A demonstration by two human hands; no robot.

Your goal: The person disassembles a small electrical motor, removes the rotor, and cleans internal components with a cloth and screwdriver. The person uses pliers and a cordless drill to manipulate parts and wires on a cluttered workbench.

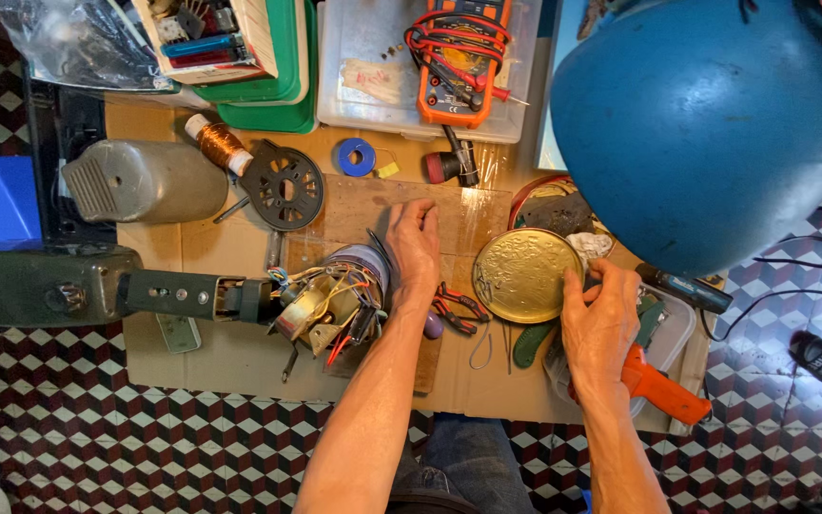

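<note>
1. We find the left hand (415,249) at frame centre, palm down and fingers spread on the wooden board (449,214), grasping nothing; its thumb side touches the motor assembly (335,300).
2. The motor assembly lies immediately left of that hand. Its long axis runs left-right, continuing through the grey neck (178,293) toward the left edge of the frame.
3. We find the right hand (599,319) at centre right, fingertips curled over the right rim of the round brass-coloured lid (523,276); whether it grips or merely rests there, we cannot tell.
4. The lid lies left of the right hand, between both hands, and nearer the right.
5. Red-handled pliers (457,309) lie on the counter (240,357) between the left wrist and the lid.
</note>
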